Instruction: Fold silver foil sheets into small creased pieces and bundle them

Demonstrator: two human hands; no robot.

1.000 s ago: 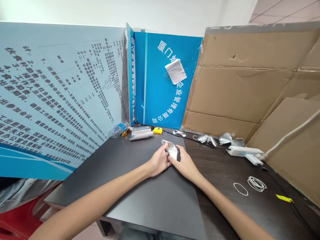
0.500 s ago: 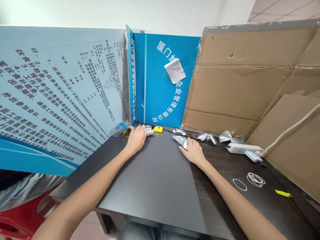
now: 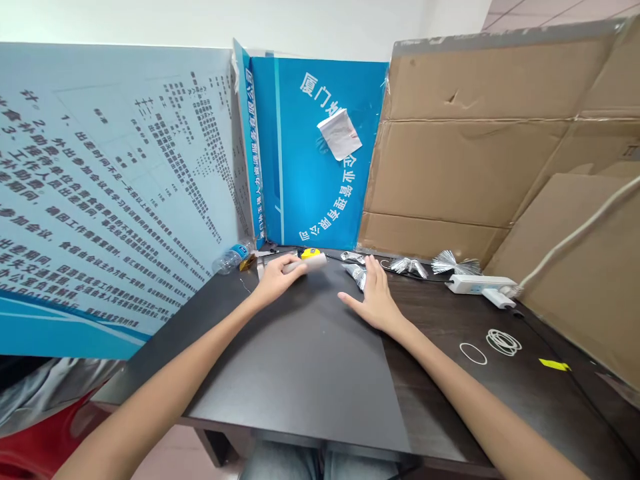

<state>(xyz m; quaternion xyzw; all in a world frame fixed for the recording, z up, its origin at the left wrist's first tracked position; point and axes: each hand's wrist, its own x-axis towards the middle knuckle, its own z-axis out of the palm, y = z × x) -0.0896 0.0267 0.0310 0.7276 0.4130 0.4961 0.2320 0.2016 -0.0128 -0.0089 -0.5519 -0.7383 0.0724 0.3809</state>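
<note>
My left hand [image 3: 275, 280] grips a light grey cylinder [image 3: 315, 261] between thumb and fingers, just above the back of the dark table [image 3: 300, 360]. Behind the cylinder sits a yellow tape measure [image 3: 310, 253], partly covered by it. My right hand [image 3: 377, 300] is open, thumb spread from the fingers, palm turned toward the left. Beside its fingers lies a silver bundle [image 3: 356, 275], partly hidden by the hand; whether they touch I cannot tell.
A plastic bottle [image 3: 231, 259] lies at the back left. Tied bundles of silver strips [image 3: 409, 267] and a white power strip [image 3: 483, 286] line the back right. White rings [image 3: 504, 343] and a yellow strip [image 3: 555, 365] rest nearer. Blue panels [image 3: 320, 187] and cardboard [image 3: 450, 160] wall the table.
My left hand has picked up the grey cylinder and turned it toward the right. My right hand has come off the silver bundle, its fingers now raised and spread.
</note>
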